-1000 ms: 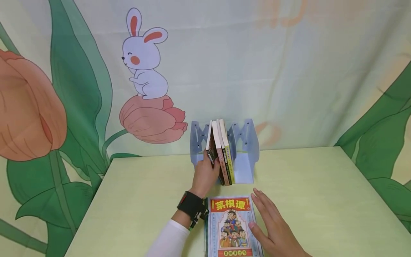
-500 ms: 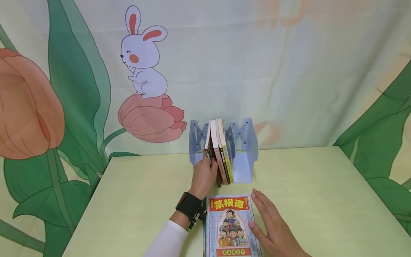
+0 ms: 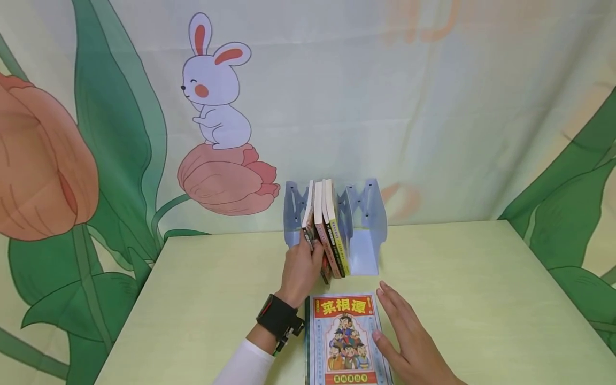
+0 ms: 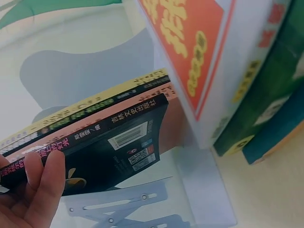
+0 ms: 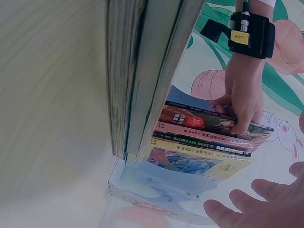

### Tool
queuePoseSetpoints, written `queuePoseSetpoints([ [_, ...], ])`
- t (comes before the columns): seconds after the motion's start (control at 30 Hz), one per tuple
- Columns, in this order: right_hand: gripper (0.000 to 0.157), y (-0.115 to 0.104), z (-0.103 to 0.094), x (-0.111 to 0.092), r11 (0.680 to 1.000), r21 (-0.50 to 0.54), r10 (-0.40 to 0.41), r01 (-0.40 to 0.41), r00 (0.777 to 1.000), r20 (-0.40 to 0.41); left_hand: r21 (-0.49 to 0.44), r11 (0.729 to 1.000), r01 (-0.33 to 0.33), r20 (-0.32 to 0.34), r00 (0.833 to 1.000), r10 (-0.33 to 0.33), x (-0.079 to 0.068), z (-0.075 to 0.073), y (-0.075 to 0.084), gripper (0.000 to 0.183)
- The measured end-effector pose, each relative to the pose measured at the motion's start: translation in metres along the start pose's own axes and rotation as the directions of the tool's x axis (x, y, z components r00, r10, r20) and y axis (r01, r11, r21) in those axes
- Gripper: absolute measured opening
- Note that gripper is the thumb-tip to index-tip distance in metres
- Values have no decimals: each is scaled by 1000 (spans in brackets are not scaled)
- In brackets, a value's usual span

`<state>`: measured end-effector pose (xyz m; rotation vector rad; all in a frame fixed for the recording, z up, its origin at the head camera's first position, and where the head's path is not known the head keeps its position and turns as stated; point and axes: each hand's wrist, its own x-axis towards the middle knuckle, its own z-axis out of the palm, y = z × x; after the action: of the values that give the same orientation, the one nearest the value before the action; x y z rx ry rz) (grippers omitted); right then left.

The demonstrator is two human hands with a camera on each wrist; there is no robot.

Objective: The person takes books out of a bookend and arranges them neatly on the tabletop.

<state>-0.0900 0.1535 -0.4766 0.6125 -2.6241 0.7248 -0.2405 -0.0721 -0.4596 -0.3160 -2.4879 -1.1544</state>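
Note:
My left hand (image 3: 299,270) grips the spine edge of a thin black-covered book (image 4: 118,147) at the left end of an upright row. That book leans left, its lower end sticking out a little in front of the others. Beside it stand a pink-spined book (image 3: 329,250), a black-spined one and a yellow-green-spined book (image 3: 339,240), all in a pale blue bookend rack (image 3: 367,248). In front lies a stack of books, topped by a comic-style cover (image 3: 347,342). My right hand (image 3: 416,342) is held beside the stack's right edge, fingers extended and holding nothing.
The rack's right compartment (image 3: 364,256) is beside the row. Thick green and blue-green books (image 4: 266,90) show below the top book in the left wrist view. Behind the pale yellow table (image 3: 481,299) hangs a printed curtain (image 3: 462,133) with a rabbit and tulips.
The left hand has drawn the black-covered book slightly left and toward me, opening a gap from the pink-spined one. The right hand stays in place.

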Motion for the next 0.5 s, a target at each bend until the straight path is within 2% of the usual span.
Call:
queuePoseSetpoints([
  [0.1,81,1,0,0,1000,-4,-20,20,999,-26,-1,1000,-3,-8,1000,3,-2,-4,3,27],
  [0.23,83,2,-1,0,1000,15,-14,15,999,-36,-9,1000,-8,-5,1000,8,-5,-9,8,29],
  [0.5,84,1,-3,4,999,53,-7,9,999,-38,-20,1000,-11,-8,1000,11,-14,-19,14,12],
])
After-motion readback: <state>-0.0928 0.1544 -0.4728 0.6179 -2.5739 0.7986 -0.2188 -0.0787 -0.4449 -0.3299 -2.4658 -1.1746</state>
